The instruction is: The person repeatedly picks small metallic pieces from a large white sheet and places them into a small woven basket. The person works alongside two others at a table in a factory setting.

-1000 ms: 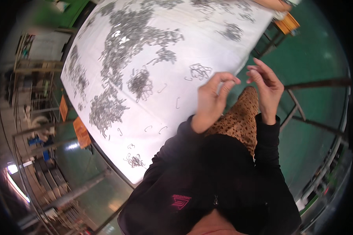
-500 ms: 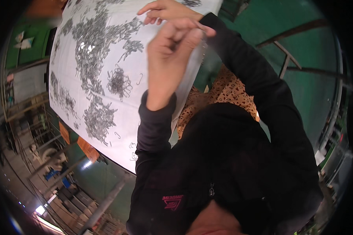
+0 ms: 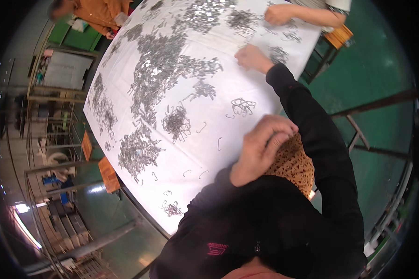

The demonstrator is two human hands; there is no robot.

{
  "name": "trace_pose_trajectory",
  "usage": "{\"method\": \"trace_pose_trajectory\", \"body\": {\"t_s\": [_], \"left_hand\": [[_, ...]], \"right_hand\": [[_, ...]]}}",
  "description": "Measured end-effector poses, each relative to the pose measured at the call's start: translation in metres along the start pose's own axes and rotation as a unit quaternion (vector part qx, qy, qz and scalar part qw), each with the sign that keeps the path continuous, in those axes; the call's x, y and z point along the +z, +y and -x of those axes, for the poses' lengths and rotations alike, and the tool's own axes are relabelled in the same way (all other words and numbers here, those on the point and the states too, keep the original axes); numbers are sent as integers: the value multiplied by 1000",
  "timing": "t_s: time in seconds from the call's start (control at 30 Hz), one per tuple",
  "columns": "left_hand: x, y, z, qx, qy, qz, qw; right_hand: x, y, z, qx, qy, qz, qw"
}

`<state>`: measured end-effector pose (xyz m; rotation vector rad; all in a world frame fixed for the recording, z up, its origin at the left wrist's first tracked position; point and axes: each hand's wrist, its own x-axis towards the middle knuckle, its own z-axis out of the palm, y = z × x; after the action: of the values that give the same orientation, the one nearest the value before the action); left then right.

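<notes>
My left hand (image 3: 261, 148) is held above the table's near right edge, close to my body. Its thumb and index finger are pinched together, and whatever is between them is too small to make out. Farther out, my right hand (image 3: 253, 59) reaches low over the white table (image 3: 209, 153), its fingers bent together; what they hold, if anything, is hidden. Between the two hands lies a loose cluster of bent wire hooks (image 3: 243, 107). Left of it sits a denser heap of hooks (image 3: 177, 122), with a single hook (image 3: 201, 127) beside it.
A long spread of small grey metal pieces (image 3: 158, 60) covers the table's middle, with another pile (image 3: 138, 153) nearer. A few hooks (image 3: 171, 208) lie by the near corner. A co-worker's hand (image 3: 279, 15) rests at the far right, by a wooden stool (image 3: 339, 36). Another person (image 3: 97, 14) stands far left.
The view has shifted, bringing in more of the table and two other people. My left hand has come down towards my body, away from my right hand, which is now lower over the tabletop.
</notes>
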<state>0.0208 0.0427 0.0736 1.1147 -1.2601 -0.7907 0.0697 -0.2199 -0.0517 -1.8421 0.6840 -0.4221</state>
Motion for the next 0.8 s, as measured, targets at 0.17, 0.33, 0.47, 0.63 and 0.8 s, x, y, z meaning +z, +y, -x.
{"method": "trace_pose_trajectory", "body": {"t_s": [0.17, 0.33, 0.47, 0.63, 0.8], "left_hand": [[2, -17, 15, 38, 18, -22, 999], [-5, -20, 20, 36, 19, -45, 998], [-11, -22, 23, 37, 39, -42, 998], [-11, -30, 31, 29, 49, -41, 998], [-9, -35, 39, -17, 73, -6, 997]], "right_hand": [[54, 21, -29, -158, 88, 237, 954], [94, 12, -42, -163, 90, 301, 935], [92, 3, -23, -188, 43, 290, 937], [65, 1, 17, -164, 43, 159, 973], [41, 1, 30, -13, 25, 31, 999]]}}
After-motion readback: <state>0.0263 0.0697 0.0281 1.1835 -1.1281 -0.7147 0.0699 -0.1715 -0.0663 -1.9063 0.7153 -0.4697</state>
